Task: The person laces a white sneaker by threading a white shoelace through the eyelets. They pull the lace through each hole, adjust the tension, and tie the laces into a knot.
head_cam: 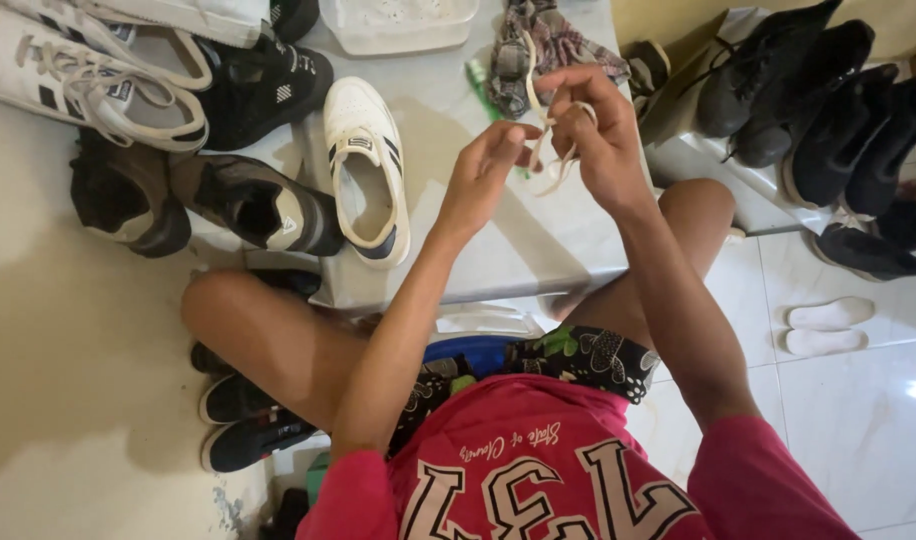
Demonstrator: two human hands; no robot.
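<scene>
Both my hands are raised over a low grey table (538, 250) and hold a cream shoelace (543, 150) between them. My left hand (488, 165) pinches one part of the lace with its fingertips. The lace is looped around the fingers of my right hand (598, 125), and one end rises toward the crumpled cloth (548, 45). A white sneaker without a lace (366, 165) lies on the table just left of my left hand.
Brown and black shoes (218, 200) and white laced sneakers (88, 75) crowd the left. Several black shoes (818, 100) stand at the right, with two white insoles (828, 327) on the tiled floor. A white tray (398, 22) sits at the table's far edge. More black shoes (243, 420) lie under my left knee.
</scene>
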